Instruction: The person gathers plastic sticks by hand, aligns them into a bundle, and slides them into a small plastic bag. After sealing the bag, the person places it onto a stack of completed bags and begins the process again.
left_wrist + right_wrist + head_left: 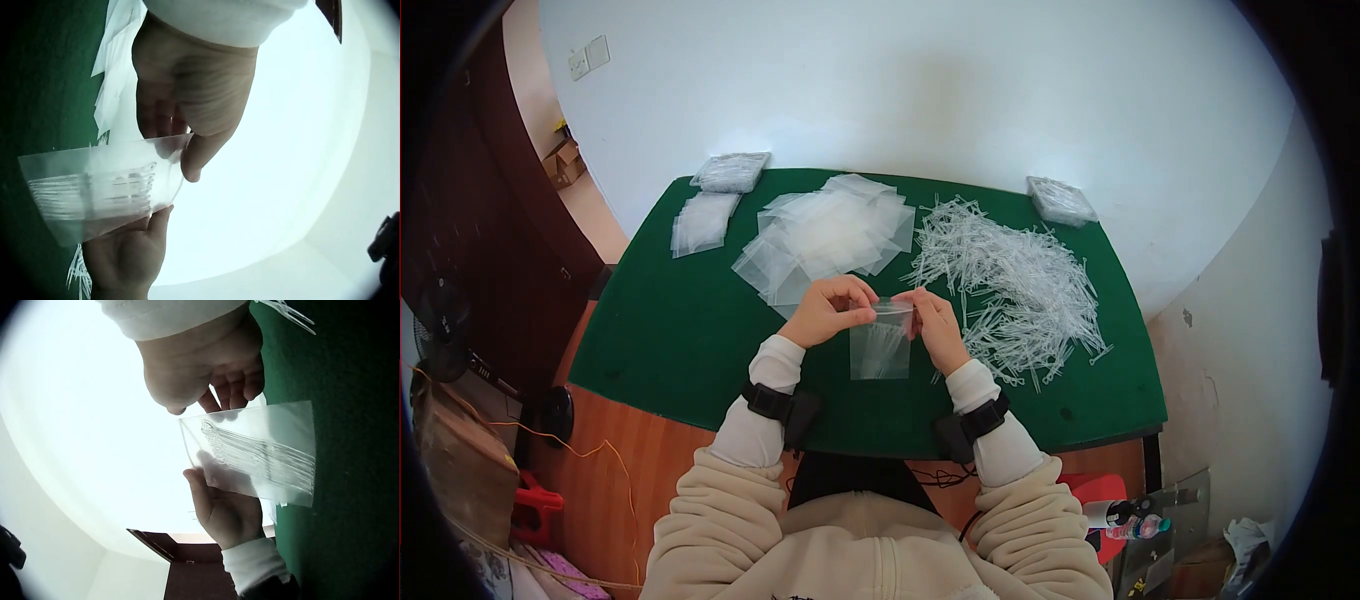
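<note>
A: Left hand (825, 310): pinching top edge of small clear zip bag (880, 345), thumb and fingertips closed on the strip.
B: Right hand (935, 325): same, gripping the other end of that top edge. Both clenched on the bag, nothing released.
A: Bag position: held up above the near part of green table mat (680, 340), between the two hands, hanging down from the grip. Not touching the mat (as far as head view shows).
B: Contents: thin clear plastic pieces (269, 459) inside, lying side by side along the bag. Confirmed from right wrist view. Exact count: cannot tell.
A: Left wrist view agrees: bag (100, 190) spanning both hands, same ribbed outline inside.
B: Moving outward. Right of the hands: big loose heap of clear plastic sticks (1010, 280) spread on the mat, near edge just beside the right hand.
A: Beyond the hands: scattered pile of empty clear bags (825, 240), overlapping. Further left: smaller neat stack of bags (700, 222).
B: Far corners of mat: wrapped bundle (730, 172) at back left, another wrapped pack (1060, 200) at back right (contents unclear, too small).
A: Wrists: black straps (772, 402) on both, over cream sleeves.
B: Periphery: red stool (1100, 495) and a bottle (1135, 525) on floor at lower right, white wall behind the table.
</note>
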Tool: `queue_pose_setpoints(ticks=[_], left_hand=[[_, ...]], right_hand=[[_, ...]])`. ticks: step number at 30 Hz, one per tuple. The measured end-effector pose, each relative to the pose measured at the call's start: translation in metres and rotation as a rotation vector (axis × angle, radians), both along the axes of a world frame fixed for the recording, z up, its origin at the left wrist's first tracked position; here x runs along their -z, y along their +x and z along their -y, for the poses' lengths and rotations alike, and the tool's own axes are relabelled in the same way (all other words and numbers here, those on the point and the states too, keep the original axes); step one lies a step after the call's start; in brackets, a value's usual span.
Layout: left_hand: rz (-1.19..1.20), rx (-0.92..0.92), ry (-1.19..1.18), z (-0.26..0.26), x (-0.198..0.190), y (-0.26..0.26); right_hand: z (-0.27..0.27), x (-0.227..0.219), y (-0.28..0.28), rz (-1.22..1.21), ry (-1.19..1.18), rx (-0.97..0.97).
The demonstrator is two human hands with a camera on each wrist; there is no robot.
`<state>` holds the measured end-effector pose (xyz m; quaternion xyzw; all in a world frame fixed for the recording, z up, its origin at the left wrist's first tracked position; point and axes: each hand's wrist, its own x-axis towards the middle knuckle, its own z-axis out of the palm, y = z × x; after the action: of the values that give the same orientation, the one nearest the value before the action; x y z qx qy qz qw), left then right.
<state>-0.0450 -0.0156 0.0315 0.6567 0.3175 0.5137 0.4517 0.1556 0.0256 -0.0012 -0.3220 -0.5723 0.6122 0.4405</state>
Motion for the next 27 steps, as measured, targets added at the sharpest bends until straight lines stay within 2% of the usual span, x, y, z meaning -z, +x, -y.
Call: queue_pose_setpoints(ticks=[5, 8, 17, 21, 24, 27], left_hand=[[0.093, -0.136, -0.013, -0.005, 0.005, -0.001], [0.216, -0.347, -0.110, -0.009, 0.010, -0.003], [0.274, -0.365, -0.118, -0.012, 0.016, -0.009], [0.145, -0.398, -0.063, -0.009, 0.009, -0.001], [-0.083, -0.369, -0.084, -0.010, 0.010, -0.001], [-0.090, -0.358, -0.102, -0.009, 0.009, 0.000]], right_hand=[[0.000, 0.001, 0.000, -0.001, -0.011, -0.040], [0.005, 0.001, -0.005, 0.066, 0.085, -0.064], [0.001, 0.005, -0.004, 0.039, 0.098, -0.045], [0.001, 0.007, -0.005, 0.066, 0.095, -0.046], [0.001, 0.006, -0.005, 0.068, 0.109, -0.044], [0.001, 0.005, -0.004, 0.055, 0.108, -0.022]])
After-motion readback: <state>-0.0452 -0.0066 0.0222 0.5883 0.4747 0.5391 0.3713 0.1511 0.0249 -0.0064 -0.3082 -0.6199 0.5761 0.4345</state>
